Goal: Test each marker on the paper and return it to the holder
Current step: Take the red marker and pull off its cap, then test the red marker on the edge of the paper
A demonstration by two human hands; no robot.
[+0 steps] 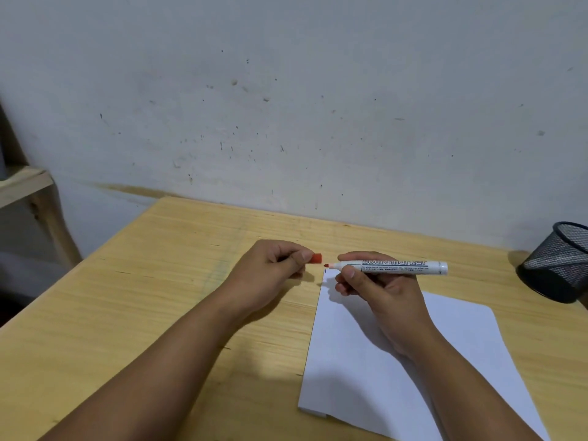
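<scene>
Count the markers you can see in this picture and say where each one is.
1. The marker is held in the right hand above the paper, its red cap off in the left hand. The mesh holder is cut off, so others may be hidden.

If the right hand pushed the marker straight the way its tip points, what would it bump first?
Probably the red cap pinched in the left hand. The marker in the right hand points left, tip just short of the cap and slightly lower, so depth is unsure.

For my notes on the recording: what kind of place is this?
Probably a plain home or study desk: a wooden table against a scuffed white wall, with white paper and a black mesh pen holder.
</scene>
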